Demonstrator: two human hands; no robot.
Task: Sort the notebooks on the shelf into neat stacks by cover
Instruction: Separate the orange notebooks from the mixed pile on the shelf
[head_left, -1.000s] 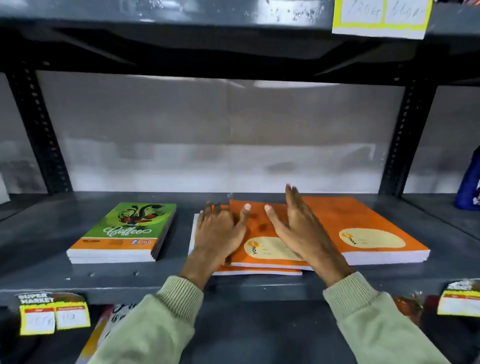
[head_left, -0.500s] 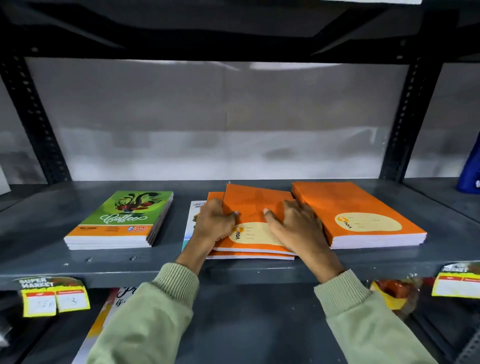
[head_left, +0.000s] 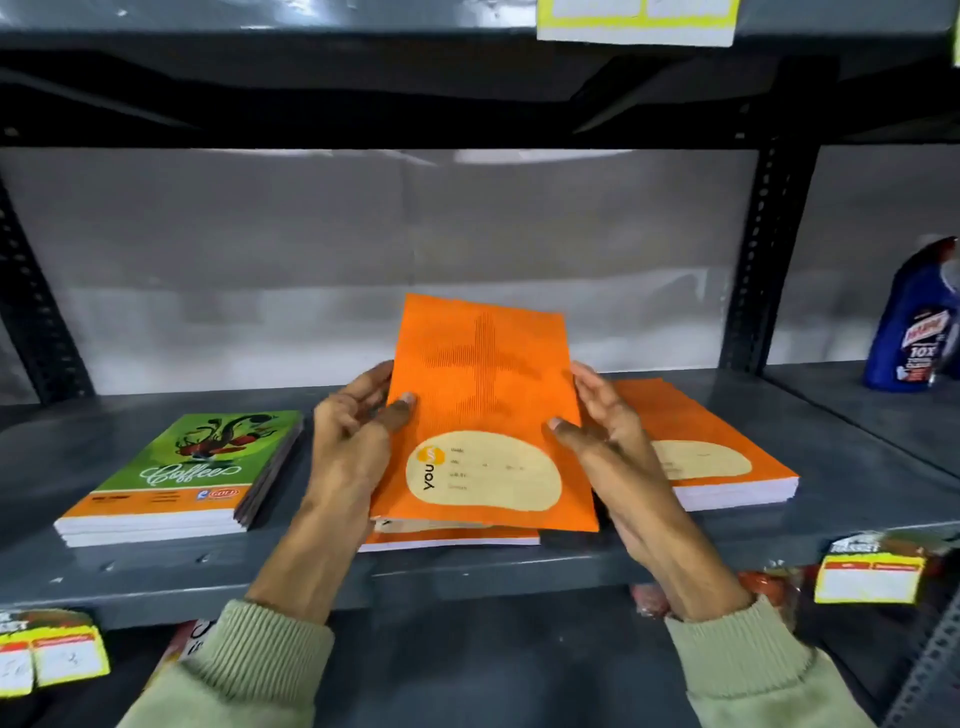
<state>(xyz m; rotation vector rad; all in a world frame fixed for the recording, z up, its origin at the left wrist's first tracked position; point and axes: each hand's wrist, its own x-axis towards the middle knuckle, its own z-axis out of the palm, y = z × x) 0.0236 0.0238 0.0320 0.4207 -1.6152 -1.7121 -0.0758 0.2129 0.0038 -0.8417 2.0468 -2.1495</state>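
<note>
An orange notebook (head_left: 483, 405) with a cream label is lifted and tilted up over the middle of the grey shelf (head_left: 467, 571). My left hand (head_left: 348, 452) grips its left edge and my right hand (head_left: 608, 441) grips its right edge. Under it lies a small pile with an orange notebook (head_left: 452, 540) on top, mostly hidden. A stack of orange notebooks (head_left: 727, 467) sits to the right, partly behind my right hand. A stack of green "Coffee" notebooks (head_left: 176, 478) lies on the left.
A blue bottle (head_left: 914, 322) stands on the neighbouring shelf at far right. Yellow price tags (head_left: 867, 577) hang on the shelf's front edge, more tags (head_left: 52, 660) at the lower left. Black uprights (head_left: 763, 260) frame the bay. Packaged goods lie on the shelf below.
Both hands were flat on the middle pile, gathered the top orange notebook, and have now raised it off the pile, tilted toward me. The other stacks have not moved.
</note>
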